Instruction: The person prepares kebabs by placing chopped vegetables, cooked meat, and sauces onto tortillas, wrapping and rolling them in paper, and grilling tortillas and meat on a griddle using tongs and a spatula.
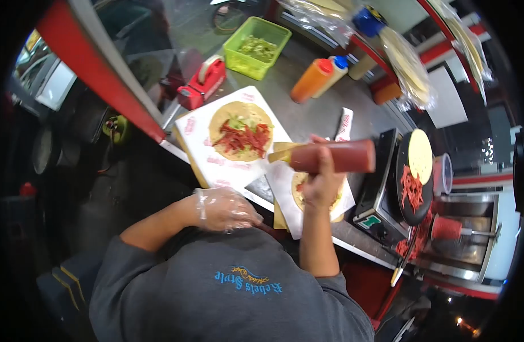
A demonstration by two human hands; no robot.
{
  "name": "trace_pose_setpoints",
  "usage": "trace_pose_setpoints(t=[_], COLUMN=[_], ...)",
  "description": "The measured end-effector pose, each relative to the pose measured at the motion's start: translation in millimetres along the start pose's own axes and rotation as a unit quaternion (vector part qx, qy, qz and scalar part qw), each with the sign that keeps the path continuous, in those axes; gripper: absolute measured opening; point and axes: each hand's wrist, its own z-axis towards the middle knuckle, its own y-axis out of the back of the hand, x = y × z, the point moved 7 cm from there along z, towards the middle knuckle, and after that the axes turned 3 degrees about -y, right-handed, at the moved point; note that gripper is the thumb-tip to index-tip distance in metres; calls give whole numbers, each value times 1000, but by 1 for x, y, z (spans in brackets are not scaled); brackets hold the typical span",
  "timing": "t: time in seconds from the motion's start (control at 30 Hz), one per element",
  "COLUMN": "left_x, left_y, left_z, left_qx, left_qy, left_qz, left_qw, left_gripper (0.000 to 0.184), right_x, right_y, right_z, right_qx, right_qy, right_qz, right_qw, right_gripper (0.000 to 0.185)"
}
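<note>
A squeeze bottle of dark red sauce (pixel 353 157) lies nearly level in my right hand (pixel 321 182), its pale nozzle pointing left. The nozzle is beside the right edge of a round flatbread (pixel 222 122) topped with red meat strips and shredded greens, on printed white paper (pixel 188 154). Beneath the right hand, a second topped flatbread (pixel 299 199) on paper is partly covered by the hand and bottle. My left hand (pixel 227 210), in a clear plastic glove, hovers close to my chest at the counter edge. Its fingers are loosely bent, with nothing visible in them.
A green tub (pixel 245 65) of shredded greens stands at the back, near a red dispenser-like object (pixel 202 85). Orange and white squeeze bottles (pixel 312 81) are behind. At right, a black griddle (pixel 413 214) carries a flatbread and red meat, beside a meat spit (pixel 446 228) and a long knife (pixel 397 273).
</note>
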Motion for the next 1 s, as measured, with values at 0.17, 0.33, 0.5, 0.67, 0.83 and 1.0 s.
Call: trace_pose_setpoints(t=[0.17,0.33,0.5,0.67,0.83,1.0], left_x=[-6,31,68,114,115,206], left_y=[4,3,-21,71,181,183], left_z=[-7,-54,-32,29,102,158], left_qx=[6,-116,-281,-276,-407,-476], left_qy=[11,193,263,155,142,55], left_qz=[-23,-199,-684,-783,-19,175], left_qw=[1000,954,620,536,902,860], left_gripper=[26,26,44,60,68,77], right_x=[-52,1,-32,-2,-52,-104], right_y=[-77,-41,-84,-105,24,28], right_z=[24,35,-4,-10,168,266], right_qx=[1,-35,66,291,-16,160], right_qy=[21,110,68,255,138,-66], right_qz=[21,-31,-81,-248,-337,-237], right_qw=[1000,993,992,888,931,956], right_gripper=[40,43,53,77,80,93])
